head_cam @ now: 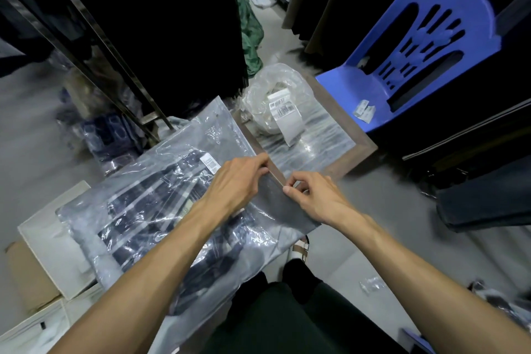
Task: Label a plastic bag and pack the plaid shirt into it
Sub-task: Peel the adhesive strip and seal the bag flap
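The plaid shirt (161, 210) was seen already inside the clear plastic bag (138, 190), which lay across the person's lap and a white box (54, 238) at eight o'clock in the head view. A small barcode label (210, 162) was stuck on the bag near its open end, just at ten o'clock from the left hand (238, 181). The bag's mouth edge was pinched by both hands: the left hand's fingertips (263, 162) were closed on the strip at its far end, and the right hand (313, 195) was closed on the same strip with thumb and forefinger, just at four o'clock from the left. The strip ran along the near edge of a low brown table (362, 149). On that table, at twelve o'clock from the hands, a crumpled bundle of clear bags (275, 89) and a strip of white labels (287, 115) were lying. A blue plastic chair (431, 46) stood at two o'clock, with small white tags (364, 110) on its seat.
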